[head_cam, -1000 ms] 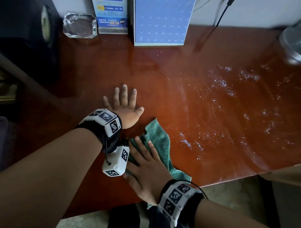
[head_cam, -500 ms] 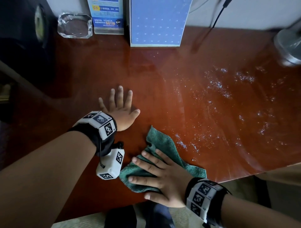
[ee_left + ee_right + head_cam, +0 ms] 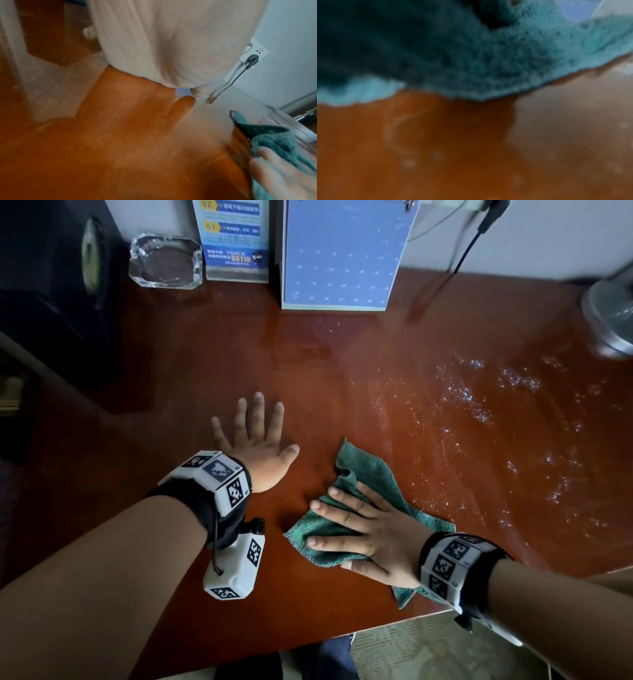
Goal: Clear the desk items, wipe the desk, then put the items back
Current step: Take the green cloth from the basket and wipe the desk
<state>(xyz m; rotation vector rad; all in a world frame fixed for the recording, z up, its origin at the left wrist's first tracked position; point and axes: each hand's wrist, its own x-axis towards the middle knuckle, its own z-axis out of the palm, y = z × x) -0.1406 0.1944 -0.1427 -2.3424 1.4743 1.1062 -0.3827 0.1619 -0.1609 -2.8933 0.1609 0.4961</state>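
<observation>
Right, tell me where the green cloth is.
Head view: the green cloth lies near the front edge of the desk, pressed flat under the right hand, just right of the left hand.

Right hand point(image 3: 373, 532) palm-down on a crumpled green cloth point(image 3: 366, 470) near the front edge of the glossy red-brown surface point(image 3: 342, 364), fingers point(image 3: 346, 501) straight and spread. Left hand point(image 3: 260, 453) flat on bare wood just left of the cloth, apart from it. Water droplets point(image 3: 462, 395) scattered across the right half. Along the back edge: glass ashtray point(image 3: 164, 261), blue printed card point(image 3: 233, 241), blue calendar point(image 3: 342, 258). Black cable point(image 3: 488, 219) at the back right.
</observation>
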